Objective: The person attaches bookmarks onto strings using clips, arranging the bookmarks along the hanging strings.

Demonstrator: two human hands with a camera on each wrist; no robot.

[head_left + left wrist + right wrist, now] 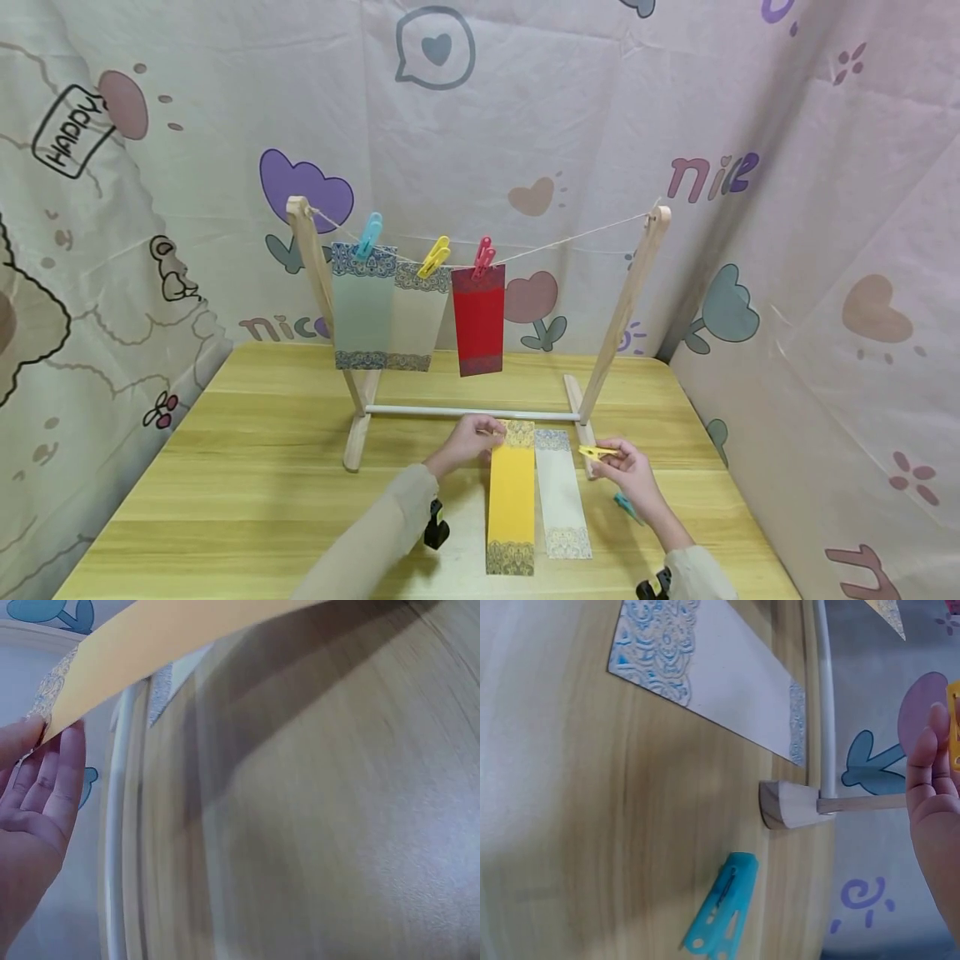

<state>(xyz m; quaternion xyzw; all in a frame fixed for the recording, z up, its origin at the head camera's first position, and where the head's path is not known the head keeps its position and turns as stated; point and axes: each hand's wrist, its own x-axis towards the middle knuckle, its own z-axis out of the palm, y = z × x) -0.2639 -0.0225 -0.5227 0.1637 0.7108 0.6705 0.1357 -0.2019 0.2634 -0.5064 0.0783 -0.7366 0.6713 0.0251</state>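
My left hand (471, 443) pinches the top end of a yellow paper strip (512, 492) with lace-patterned ends. In the left wrist view that yellow strip (165, 637) is lifted off the table, its patterned end between thumb and fingers. My right hand (628, 473) holds a yellow clothespin (597, 452) by its fingers, to the right of the strips. On the table between the hands lies a white strip (561, 492) with blue-grey patterned ends. A blue clothespin (724, 907) lies on the table below my right hand.
A wooden stand (626, 308) carries a sagging string (570, 240). Blue, yellow and red clothespins (484, 257) on it hold a pale green strip (362, 312), a cream strip (417, 321) and a red strip (479, 321). A white rod (472, 412) joins the stand's feet.
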